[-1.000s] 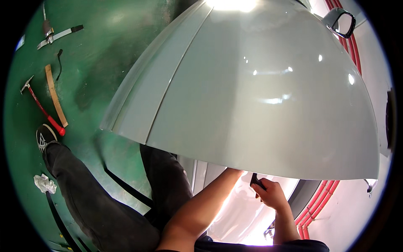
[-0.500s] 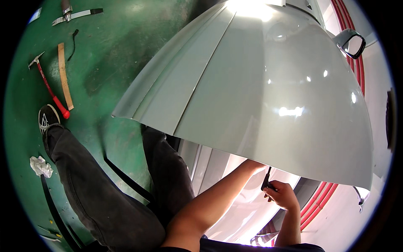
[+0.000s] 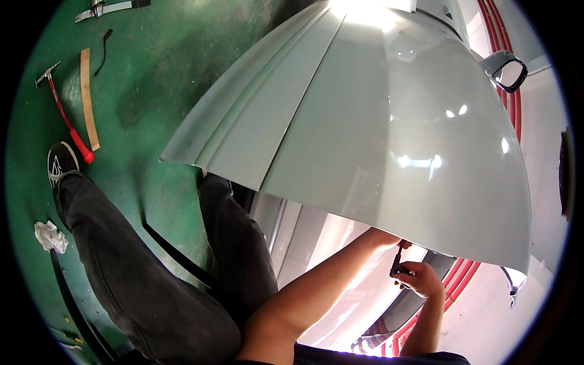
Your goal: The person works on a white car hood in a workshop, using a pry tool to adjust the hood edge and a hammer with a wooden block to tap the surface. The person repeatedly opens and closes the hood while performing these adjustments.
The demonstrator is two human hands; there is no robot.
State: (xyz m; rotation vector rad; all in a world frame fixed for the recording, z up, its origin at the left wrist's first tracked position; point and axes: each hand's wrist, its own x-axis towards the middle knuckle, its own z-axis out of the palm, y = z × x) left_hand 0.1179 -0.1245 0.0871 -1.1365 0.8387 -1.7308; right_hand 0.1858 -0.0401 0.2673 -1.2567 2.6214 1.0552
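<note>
Car door (image 3: 340, 121) in pale silver-grey spreads across the middle and far part of the scene, its near edge facing the person, an angle that probably lets both arms reach that edge. The right hand (image 3: 424, 281) is closed around the handle of a black tool (image 3: 396, 268), just beside the near edge; the thin shaft points at the edge, and the low grip presumably leaves that shaft free. The left hand (image 3: 385, 238) comes in from the left, near the shaft and partly hidden by the door, so whether it grips anything cannot be told; it may be there to steady or guide. On the green floor (image 3: 152, 109) at left, a red-handled hammer (image 3: 73, 132) and a wooden strip (image 3: 89, 100) lie side by side, seemingly set clear of the legs (image 3: 128, 267). Crumpled white paper (image 3: 50, 237) sits at the far end of a black bar (image 3: 68, 298), perhaps to pad it.
</note>
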